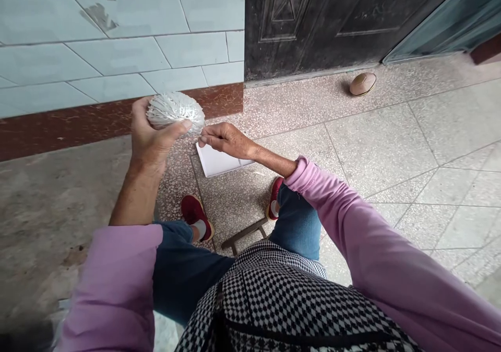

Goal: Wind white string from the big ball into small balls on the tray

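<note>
My left hand [154,132] is wrapped round a ball of glossy white plastic strands [176,110], thumb across its near side. Just to the right of the ball, my right hand [225,139] is closed in a pinch. Whatever its fingertips hold, if anything, is too small to make out. Below my right hand lies a shallow white tray [215,165] on the floor; my hand and forearm hide part of it.
A tiled wall [117,59] with a brown skirting rises ahead on the left, beside a dark panelled door [305,28]. One beige rounded object [362,84] rests by the threshold. Between my red shoes, a stool-like frame [245,234] shows on the speckled floor.
</note>
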Demonstrator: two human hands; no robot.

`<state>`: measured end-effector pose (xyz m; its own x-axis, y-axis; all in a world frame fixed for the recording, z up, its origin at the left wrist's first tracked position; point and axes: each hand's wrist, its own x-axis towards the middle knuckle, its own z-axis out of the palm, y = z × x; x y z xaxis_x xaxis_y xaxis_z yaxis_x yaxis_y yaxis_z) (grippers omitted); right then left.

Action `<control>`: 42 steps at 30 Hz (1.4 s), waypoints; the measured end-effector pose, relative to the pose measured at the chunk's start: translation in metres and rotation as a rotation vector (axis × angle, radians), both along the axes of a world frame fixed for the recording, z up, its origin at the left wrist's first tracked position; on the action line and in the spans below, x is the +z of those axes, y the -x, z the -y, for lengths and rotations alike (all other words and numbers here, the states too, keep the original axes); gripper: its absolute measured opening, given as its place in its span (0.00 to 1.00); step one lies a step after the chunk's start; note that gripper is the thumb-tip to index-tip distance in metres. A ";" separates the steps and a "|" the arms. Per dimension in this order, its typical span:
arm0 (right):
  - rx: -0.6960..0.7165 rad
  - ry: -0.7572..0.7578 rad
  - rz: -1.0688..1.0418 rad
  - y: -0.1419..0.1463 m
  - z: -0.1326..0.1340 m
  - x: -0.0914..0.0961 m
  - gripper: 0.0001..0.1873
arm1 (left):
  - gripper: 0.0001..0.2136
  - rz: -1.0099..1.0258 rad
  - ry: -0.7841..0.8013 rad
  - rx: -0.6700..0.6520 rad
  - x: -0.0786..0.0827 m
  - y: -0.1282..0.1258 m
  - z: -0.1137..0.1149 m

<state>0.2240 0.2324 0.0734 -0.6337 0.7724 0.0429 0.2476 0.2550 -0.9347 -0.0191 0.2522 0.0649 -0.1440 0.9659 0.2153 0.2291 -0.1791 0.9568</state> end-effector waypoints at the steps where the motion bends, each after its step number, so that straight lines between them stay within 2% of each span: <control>1: 0.005 -0.011 -0.006 -0.002 0.001 0.006 0.22 | 0.49 -0.056 -0.017 0.029 -0.001 0.000 -0.001; 3: -0.009 -0.030 -0.033 -0.007 0.000 0.018 0.26 | 0.52 -0.128 -0.009 0.071 0.000 -0.003 0.001; 6: -0.086 -0.049 -0.037 -0.014 -0.002 0.037 0.31 | 0.53 -0.183 0.070 0.025 0.007 -0.008 0.010; 10: -0.245 -0.027 0.017 -0.021 -0.001 0.060 0.32 | 0.47 -0.079 0.277 -0.155 0.017 -0.012 0.024; 14: -0.304 -0.041 -0.025 -0.023 0.002 0.071 0.34 | 0.47 0.093 0.433 -0.332 0.026 -0.017 0.036; 19: -0.297 -0.060 -0.047 -0.022 0.004 0.069 0.31 | 0.45 0.214 0.441 -0.418 0.032 -0.019 0.040; 25: -0.246 -0.122 -0.099 -0.025 0.002 0.062 0.26 | 0.47 0.256 0.421 -0.402 0.028 -0.018 0.032; 29: -0.262 -0.141 -0.043 -0.024 0.003 0.062 0.29 | 0.42 0.222 0.459 -0.403 0.027 -0.018 0.030; 33: -0.272 -0.150 -0.002 -0.021 0.004 0.061 0.32 | 0.37 0.189 0.472 -0.438 0.031 -0.023 0.038; 39: -0.242 -0.135 -0.109 -0.025 0.001 0.054 0.28 | 0.44 0.155 0.443 -0.474 0.032 -0.028 0.049; 42: -0.189 -0.094 -0.149 -0.026 -0.004 0.052 0.28 | 0.43 0.149 0.478 -0.442 0.031 -0.029 0.050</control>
<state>0.2498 0.2360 0.1252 -0.4593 0.8649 0.2022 0.1601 0.3045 -0.9390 0.0103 0.2027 0.0955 0.2922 0.9251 -0.2425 0.0902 0.2257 0.9700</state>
